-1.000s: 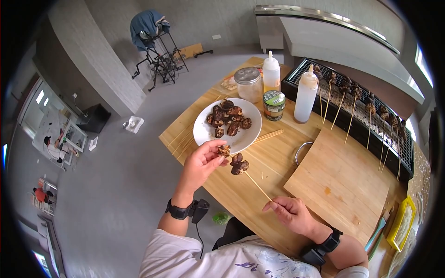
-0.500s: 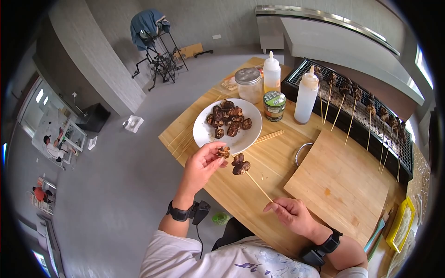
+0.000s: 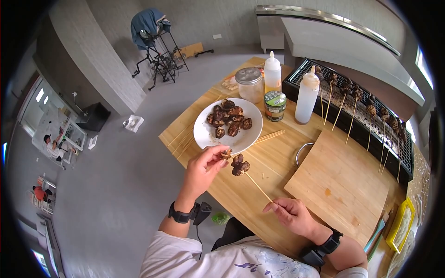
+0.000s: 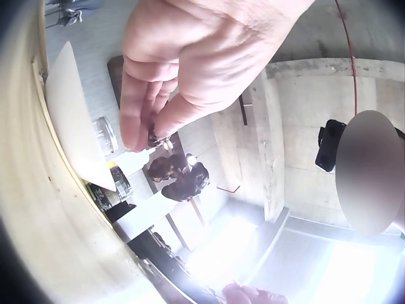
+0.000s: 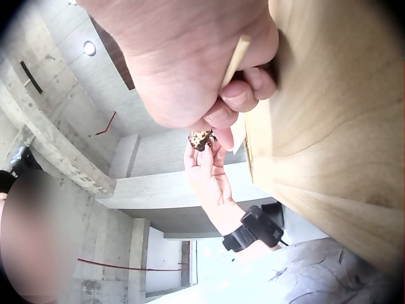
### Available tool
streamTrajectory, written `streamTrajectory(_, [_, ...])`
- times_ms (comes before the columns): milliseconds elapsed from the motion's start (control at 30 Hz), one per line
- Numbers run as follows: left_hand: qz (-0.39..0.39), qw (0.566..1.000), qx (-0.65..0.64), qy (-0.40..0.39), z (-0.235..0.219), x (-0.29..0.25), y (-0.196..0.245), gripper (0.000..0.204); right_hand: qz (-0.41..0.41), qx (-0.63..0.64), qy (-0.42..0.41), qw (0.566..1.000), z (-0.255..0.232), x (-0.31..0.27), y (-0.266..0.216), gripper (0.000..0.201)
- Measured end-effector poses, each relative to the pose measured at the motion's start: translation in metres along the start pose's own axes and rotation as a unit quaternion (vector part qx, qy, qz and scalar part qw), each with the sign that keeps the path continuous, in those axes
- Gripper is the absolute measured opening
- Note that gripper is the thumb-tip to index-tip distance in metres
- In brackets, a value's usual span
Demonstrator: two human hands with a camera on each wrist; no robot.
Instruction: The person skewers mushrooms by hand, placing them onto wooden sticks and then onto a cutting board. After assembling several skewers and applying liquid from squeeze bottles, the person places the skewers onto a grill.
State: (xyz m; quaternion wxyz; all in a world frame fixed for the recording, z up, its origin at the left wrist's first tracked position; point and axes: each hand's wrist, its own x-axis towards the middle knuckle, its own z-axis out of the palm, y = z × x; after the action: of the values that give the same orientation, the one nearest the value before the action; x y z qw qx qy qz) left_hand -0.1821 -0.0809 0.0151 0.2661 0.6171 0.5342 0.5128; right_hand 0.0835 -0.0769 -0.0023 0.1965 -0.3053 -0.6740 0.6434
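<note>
My right hand [image 3: 293,216] pinches the lower end of a thin wooden skewer [image 3: 258,187], whose blunt end [image 5: 238,56] shows beside the curled fingers in the right wrist view. Two dark brown mushroom pieces [image 3: 240,167] sit on the skewer's upper part. My left hand [image 3: 202,170] pinches another browned piece [image 3: 225,154] at the tip of the skewer, close to the plate's lower rim. Whether the tip has gone through that piece is hidden by the fingers. Several similar pieces [image 3: 233,129] lie on the white plate [image 3: 202,134].
Loose skewers [image 3: 268,137] lie beside and under the plate. Behind it stand a lidded jar [image 3: 249,85], a green-lidded tub [image 3: 275,105] and two squeeze bottles [image 3: 304,99]. A cutting board [image 3: 340,178] lies at the right, below a black grill [image 3: 340,111] holding several skewers. A yellow tray [image 3: 402,224] is far right.
My left hand has shifted slightly right and its fingers have changed their hold on the piece at the skewer's tip. The right hand stays nearly still.
</note>
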Motion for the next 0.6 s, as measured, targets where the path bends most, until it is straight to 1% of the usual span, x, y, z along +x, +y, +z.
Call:
streamTrajectory(33, [0.033, 0.998, 0.057, 0.002, 0.001, 0.000, 0.000, 0.031, 0.012, 0.003, 0.004, 1.000, 0.000, 0.000, -0.001, 0.020])
streamTrajectory(67, [0.039, 0.995, 0.087, 0.008, 0.003, -0.001, 0.006, 0.032, 0.012, 0.002, 0.004, 1.000, 0.000, 0.000, -0.001, 0.020])
streamTrajectory(267, [0.077, 0.992, 0.104, 0.012, 0.006, 0.000, 0.001, 0.033, 0.004, -0.005, 0.009, 1.000, -0.001, -0.001, -0.001, 0.020])
streamTrajectory(300, [0.076, 0.992, 0.103, 0.012, 0.007, 0.001, 0.000, 0.033, 0.003, -0.004, 0.006, 1.000, -0.001, -0.001, -0.001, 0.020])
streamTrajectory(367, [0.106, 0.990, 0.095, 0.019, 0.009, 0.001, 0.000, 0.034, 0.002, -0.004, 0.004, 1.000, -0.001, -0.001, -0.001, 0.021])
streamTrajectory(500, [0.125, 0.988, 0.085, 0.032, 0.014, 0.001, -0.004, 0.035, 0.000, 0.008, -0.003, 1.000, -0.002, 0.000, 0.001, 0.022])
streamTrajectory(567, [0.172, 0.975, 0.130, 0.047, 0.015, 0.001, -0.004, 0.036, -0.001, 0.009, -0.006, 1.000, -0.002, -0.001, 0.002, 0.022])
streamTrajectory(600, [0.172, 0.975, 0.130, 0.047, 0.015, 0.001, -0.004, 0.036, -0.002, 0.018, -0.009, 1.000, -0.002, -0.001, 0.002, 0.023])
